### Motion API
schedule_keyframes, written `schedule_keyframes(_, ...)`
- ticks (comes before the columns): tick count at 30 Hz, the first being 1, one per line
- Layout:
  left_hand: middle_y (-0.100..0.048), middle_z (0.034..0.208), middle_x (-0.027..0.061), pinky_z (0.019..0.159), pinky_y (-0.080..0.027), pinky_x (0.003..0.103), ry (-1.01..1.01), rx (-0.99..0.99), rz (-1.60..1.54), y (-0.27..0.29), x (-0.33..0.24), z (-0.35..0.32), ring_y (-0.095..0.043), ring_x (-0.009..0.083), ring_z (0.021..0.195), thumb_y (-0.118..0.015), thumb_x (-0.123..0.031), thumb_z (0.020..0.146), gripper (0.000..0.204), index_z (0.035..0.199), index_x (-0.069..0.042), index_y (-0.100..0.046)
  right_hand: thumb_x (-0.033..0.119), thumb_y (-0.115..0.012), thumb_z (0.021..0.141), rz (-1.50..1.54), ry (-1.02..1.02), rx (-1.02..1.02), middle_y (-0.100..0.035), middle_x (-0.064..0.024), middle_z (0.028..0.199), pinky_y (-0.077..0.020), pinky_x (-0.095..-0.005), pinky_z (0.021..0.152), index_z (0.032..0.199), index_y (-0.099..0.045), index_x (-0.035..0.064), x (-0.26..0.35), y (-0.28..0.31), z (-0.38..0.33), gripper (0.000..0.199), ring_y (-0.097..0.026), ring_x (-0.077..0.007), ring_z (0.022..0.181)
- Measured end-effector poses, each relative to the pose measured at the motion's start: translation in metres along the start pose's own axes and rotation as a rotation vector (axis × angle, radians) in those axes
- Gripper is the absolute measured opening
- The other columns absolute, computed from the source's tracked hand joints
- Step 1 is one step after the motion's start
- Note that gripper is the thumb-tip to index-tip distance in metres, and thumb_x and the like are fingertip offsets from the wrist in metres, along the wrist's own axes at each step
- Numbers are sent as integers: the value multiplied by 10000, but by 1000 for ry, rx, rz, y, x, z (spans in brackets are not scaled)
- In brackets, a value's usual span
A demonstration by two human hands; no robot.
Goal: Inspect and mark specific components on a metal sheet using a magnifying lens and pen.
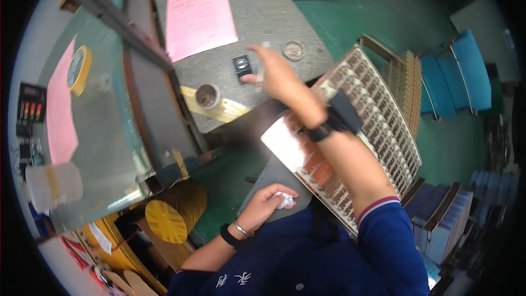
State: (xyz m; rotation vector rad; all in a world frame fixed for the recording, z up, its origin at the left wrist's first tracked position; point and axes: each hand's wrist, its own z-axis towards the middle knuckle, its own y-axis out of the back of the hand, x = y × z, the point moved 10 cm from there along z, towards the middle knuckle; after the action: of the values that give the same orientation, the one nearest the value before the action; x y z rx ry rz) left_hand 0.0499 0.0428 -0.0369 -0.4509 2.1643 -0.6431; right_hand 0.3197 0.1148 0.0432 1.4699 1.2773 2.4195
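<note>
Head view: left hand (262,207) grip nearly closed, pinching one crumpled white wad (285,200), right hand (278,75) grip spread, thumb and fingers apart just beside one small black box (241,66) on the worktop (257,5), which also carries one pink sheet (200,19) and two small round containers (217,98), one compartmented tray (391,105) alongside

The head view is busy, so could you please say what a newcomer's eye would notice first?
Probably the bright pink sheet lying on the grey table, upper left of centre. Next, the large gridded panel slanting beneath the right forearm, with white glare at its left corner. Then the left hand, low in the middle, holding a crumpled white piece.
</note>
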Motion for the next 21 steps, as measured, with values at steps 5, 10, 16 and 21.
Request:
schedule_keyframes(5,-613,958,117,794,-496,287,44,39,28,1,3,-1,-614,171,857,-391,37,864,230,1018,35,-561,101,-725,714,-116,71,10,-586,-223,974,-455,-409,861,1146,-527,12,1,-46,19,483,-555,-384,978)
schedule_keyframes(10,-603,931,99,790,-473,277,32,28,108,-5,-5,-1,-598,147,829,-446,-63,916,173,1016,25,-556,92,-700,742,-160,79,-15,-630,-201,846,-495,-405,780,1025,-594,1,5,-23,25,315,-602,-386,881)
schedule_keyframes(16,-604,898,95,764,-482,280,-24,56,274,-11,-2,6,-595,144,794,-509,-143,939,164,981,10,-549,282,-758,730,100,166,-414,-670,-143,964,-516,-323,745,1060,-629,68,46,159,-36,414,-661,-256,884)
schedule_keyframes(21,-627,937,85,747,-502,264,9,-59,212,-22,-7,14,-625,153,805,-534,-89,924,170,1060,12,-519,200,-721,795,200,-85,-575,-658,-68,867,-460,-190,519,1077,-630,63,20,240,-157,327,-599,-77,673)
